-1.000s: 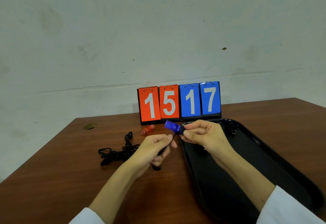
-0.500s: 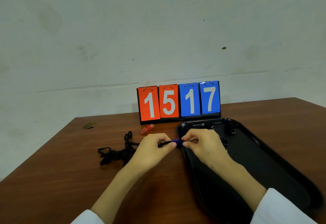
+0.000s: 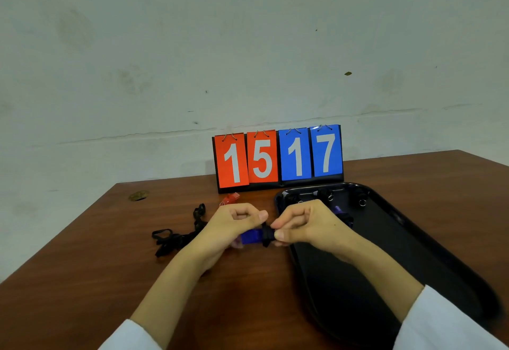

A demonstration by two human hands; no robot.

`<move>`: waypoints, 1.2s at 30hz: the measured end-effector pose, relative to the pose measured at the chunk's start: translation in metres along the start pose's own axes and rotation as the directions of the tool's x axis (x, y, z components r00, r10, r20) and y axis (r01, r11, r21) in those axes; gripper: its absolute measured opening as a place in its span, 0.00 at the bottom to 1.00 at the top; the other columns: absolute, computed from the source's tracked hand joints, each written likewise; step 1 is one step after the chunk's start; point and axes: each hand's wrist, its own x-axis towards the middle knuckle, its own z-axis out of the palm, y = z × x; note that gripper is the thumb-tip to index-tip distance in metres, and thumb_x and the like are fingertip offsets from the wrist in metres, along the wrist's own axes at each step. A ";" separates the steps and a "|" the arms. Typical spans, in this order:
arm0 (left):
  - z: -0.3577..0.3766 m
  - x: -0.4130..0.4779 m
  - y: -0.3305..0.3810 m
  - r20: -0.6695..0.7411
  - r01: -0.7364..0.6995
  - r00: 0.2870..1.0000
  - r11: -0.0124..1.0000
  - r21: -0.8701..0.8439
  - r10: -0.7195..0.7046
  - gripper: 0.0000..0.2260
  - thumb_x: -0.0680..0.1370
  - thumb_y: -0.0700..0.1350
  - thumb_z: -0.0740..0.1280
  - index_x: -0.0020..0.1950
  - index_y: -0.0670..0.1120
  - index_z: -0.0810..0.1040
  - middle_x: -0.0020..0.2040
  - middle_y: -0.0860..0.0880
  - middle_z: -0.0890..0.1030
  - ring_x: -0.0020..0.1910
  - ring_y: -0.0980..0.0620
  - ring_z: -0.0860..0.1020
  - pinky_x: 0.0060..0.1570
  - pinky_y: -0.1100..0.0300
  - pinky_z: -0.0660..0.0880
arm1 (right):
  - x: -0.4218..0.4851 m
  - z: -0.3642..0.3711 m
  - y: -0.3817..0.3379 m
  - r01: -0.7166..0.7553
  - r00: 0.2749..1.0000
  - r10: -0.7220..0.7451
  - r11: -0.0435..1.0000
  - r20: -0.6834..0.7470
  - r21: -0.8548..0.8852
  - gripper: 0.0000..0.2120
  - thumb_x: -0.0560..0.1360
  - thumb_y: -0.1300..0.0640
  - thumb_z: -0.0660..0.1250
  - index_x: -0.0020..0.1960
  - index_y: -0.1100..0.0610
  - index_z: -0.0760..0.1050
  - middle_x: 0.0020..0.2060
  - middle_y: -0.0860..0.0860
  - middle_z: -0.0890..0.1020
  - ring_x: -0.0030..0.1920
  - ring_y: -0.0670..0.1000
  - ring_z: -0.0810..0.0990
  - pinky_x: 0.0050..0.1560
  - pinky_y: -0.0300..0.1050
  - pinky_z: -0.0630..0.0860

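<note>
A blue whistle [image 3: 251, 236] lies level between my two hands, just above the brown table. My left hand [image 3: 234, 225] grips its left end with curled fingers. A black lanyard cord [image 3: 266, 235] is bunched round the whistle's right end, and my right hand [image 3: 303, 224] pinches that cord between thumb and fingers. Both hands meet at the left rim of the black tray [image 3: 413, 253].
A tangle of black lanyards [image 3: 176, 238] lies left of my hands. A red whistle [image 3: 230, 199] rests before the flip scoreboard [image 3: 278, 156] reading 15 17. Several whistles and metal rings [image 3: 362, 202] sit at the tray's far end. The wall stands close behind.
The blue whistle came down from raised and tilted to level and lower. My left hand now holds its left end, and the black cord sits bunched at its right end.
</note>
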 end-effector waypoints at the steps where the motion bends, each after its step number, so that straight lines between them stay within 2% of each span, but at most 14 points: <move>1: 0.000 0.000 0.000 0.032 0.018 0.999 0.998 -0.064 -0.016 0.14 0.71 0.55 0.68 0.40 0.44 0.78 0.31 0.49 0.75 0.26 0.56 0.69 0.25 0.67 0.65 | 0.000 0.000 0.000 -0.006 1.000 0.006 1.000 0.001 0.031 0.05 0.70 0.66 0.70 0.45 0.59 0.80 0.37 0.55 0.85 0.41 0.50 0.85 0.42 0.38 0.80; 4: 0.001 0.002 0.000 0.095 0.086 0.993 0.961 -0.261 -0.064 0.13 0.73 0.53 0.67 0.40 0.42 0.76 0.29 0.48 0.71 0.25 0.55 0.64 0.24 0.66 0.60 | -0.001 0.000 -0.002 -0.029 1.000 0.030 0.994 -0.002 0.109 0.05 0.70 0.67 0.69 0.45 0.60 0.80 0.37 0.54 0.85 0.41 0.51 0.85 0.42 0.39 0.80; 6: 0.004 0.003 -0.001 0.088 0.126 0.991 0.936 -0.328 -0.102 0.10 0.75 0.49 0.66 0.40 0.43 0.76 0.27 0.49 0.69 0.22 0.56 0.62 0.22 0.65 0.57 | -0.001 0.000 -0.002 -0.039 0.999 0.043 0.981 -0.019 0.189 0.06 0.70 0.68 0.69 0.45 0.60 0.79 0.37 0.55 0.85 0.41 0.51 0.85 0.42 0.40 0.80; 9: 0.012 0.002 -0.003 0.059 0.122 0.992 0.942 -0.313 -0.109 0.09 0.80 0.43 0.60 0.44 0.43 0.77 0.27 0.49 0.70 0.21 0.57 0.61 0.22 0.64 0.55 | -0.001 -0.001 -0.002 -0.019 0.994 0.055 0.944 -0.098 0.330 0.07 0.69 0.68 0.69 0.46 0.61 0.79 0.36 0.55 0.85 0.41 0.52 0.85 0.45 0.43 0.81; 14: 0.018 0.001 -0.006 0.052 0.115 0.993 0.966 -0.230 -0.106 0.14 0.80 0.50 0.61 0.47 0.40 0.77 0.28 0.50 0.71 0.21 0.57 0.60 0.21 0.65 0.54 | 0.004 -0.002 0.002 0.009 0.927 0.133 0.927 -0.351 0.376 0.08 0.70 0.69 0.69 0.48 0.62 0.79 0.40 0.57 0.85 0.42 0.52 0.85 0.44 0.42 0.82; 17: 0.021 0.003 -0.007 -0.010 0.144 0.989 0.985 -0.100 -0.145 0.14 0.80 0.50 0.61 0.44 0.41 0.78 0.26 0.50 0.71 0.20 0.57 0.59 0.20 0.65 0.54 | 0.008 -0.005 0.010 -0.044 0.841 0.167 0.969 -0.515 0.242 0.08 0.70 0.67 0.70 0.48 0.60 0.80 0.41 0.57 0.85 0.42 0.51 0.85 0.46 0.44 0.81; 20: 0.024 0.005 -0.007 -0.094 0.084 0.993 0.993 0.088 -0.075 0.13 0.80 0.49 0.61 0.42 0.43 0.78 0.25 0.52 0.71 0.19 0.58 0.62 0.20 0.67 0.58 | 0.009 -0.005 0.016 -0.132 0.799 0.062 0.989 -0.598 -0.074 0.08 0.69 0.64 0.72 0.47 0.56 0.81 0.40 0.51 0.85 0.42 0.45 0.83 0.50 0.41 0.78; 23: 0.026 0.004 -0.007 -0.105 -0.048 0.991 0.950 0.308 0.084 0.11 0.79 0.49 0.63 0.42 0.46 0.80 0.27 0.53 0.74 0.23 0.61 0.69 0.28 0.69 0.68 | 0.006 0.001 0.018 -0.161 0.822 -0.070 0.923 -0.565 -0.349 0.07 0.71 0.61 0.71 0.49 0.56 0.81 0.41 0.48 0.84 0.41 0.41 0.80 0.46 0.31 0.73; 25: 0.027 0.003 -0.008 -0.101 -0.092 0.985 0.917 0.388 0.141 0.09 0.77 0.50 0.64 0.42 0.48 0.81 0.28 0.54 0.76 0.28 0.62 0.73 0.36 0.70 0.72 | 0.006 0.003 0.019 -0.165 0.856 -0.109 0.870 -0.506 -0.465 0.07 0.71 0.60 0.71 0.49 0.55 0.81 0.43 0.48 0.84 0.43 0.43 0.80 0.48 0.33 0.74; 27: 0.024 0.004 -0.008 -0.129 -0.108 0.977 0.912 0.395 0.171 0.09 0.76 0.50 0.66 0.41 0.48 0.81 0.31 0.51 0.79 0.30 0.61 0.75 0.40 0.66 0.74 | 0.006 0.003 0.020 -0.154 0.891 -0.115 0.835 -0.439 -0.529 0.07 0.71 0.59 0.71 0.49 0.54 0.81 0.43 0.48 0.84 0.44 0.44 0.81 0.50 0.35 0.76; 29: 0.020 0.004 -0.006 -0.154 -0.116 0.971 0.924 0.364 0.183 0.09 0.75 0.50 0.67 0.38 0.48 0.81 0.32 0.49 0.80 0.31 0.59 0.77 0.39 0.63 0.74 | 0.006 0.001 0.018 -0.132 0.927 -0.094 0.824 -0.363 -0.551 0.06 0.72 0.59 0.71 0.48 0.53 0.81 0.44 0.48 0.84 0.45 0.44 0.81 0.51 0.36 0.76; 31: 0.015 0.004 -0.005 -0.151 -0.123 0.972 0.941 0.315 0.177 0.09 0.74 0.49 0.69 0.36 0.48 0.81 0.28 0.52 0.78 0.28 0.62 0.75 0.36 0.65 0.71 | 0.007 0.000 0.016 -0.102 0.957 -0.068 0.834 -0.284 -0.543 0.06 0.71 0.60 0.71 0.48 0.53 0.81 0.43 0.48 0.84 0.45 0.44 0.81 0.52 0.38 0.77; 33: 0.012 0.004 -0.003 -0.141 -0.124 0.975 0.952 0.280 0.169 0.09 0.74 0.48 0.70 0.36 0.46 0.81 0.27 0.54 0.77 0.28 0.62 0.74 0.35 0.67 0.71 | 0.005 -0.001 0.013 -0.064 0.981 -0.034 0.878 -0.193 -0.475 0.06 0.71 0.62 0.71 0.44 0.52 0.81 0.41 0.48 0.84 0.43 0.43 0.82 0.50 0.38 0.78; 36: 0.009 0.003 -0.003 -0.125 -0.109 0.982 0.963 0.247 0.144 0.10 0.72 0.50 0.71 0.37 0.43 0.81 0.31 0.52 0.80 0.32 0.59 0.77 0.38 0.67 0.74 | 0.002 -0.003 0.008 -0.031 0.998 0.011 0.941 -0.063 -0.337 0.08 0.70 0.63 0.72 0.41 0.50 0.79 0.39 0.49 0.85 0.42 0.44 0.83 0.49 0.39 0.79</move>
